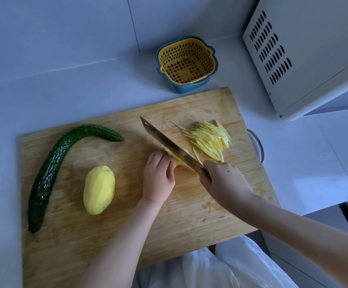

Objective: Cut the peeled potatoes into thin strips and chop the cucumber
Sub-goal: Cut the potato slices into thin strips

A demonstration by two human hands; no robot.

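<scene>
On a wooden cutting board [189,215] my left hand [158,179] presses down on a partly cut peeled potato [176,156], mostly hidden by fingers and blade. My right hand [223,181] grips the handle of a cleaver [164,140], whose blade rests against that potato piece. A pile of thin potato strips [208,140] lies to the right of the blade. A whole peeled potato [99,190] sits left of my left hand. A long curved dark green cucumber [52,169] lies whole along the board's left side.
A yellow strainer basket inside a blue bowl [186,65] stands empty behind the board. A white vented appliance [306,53] fills the back right. A metal rim [258,146] peeks out past the board's right edge. The white counter [65,80] surrounds the board.
</scene>
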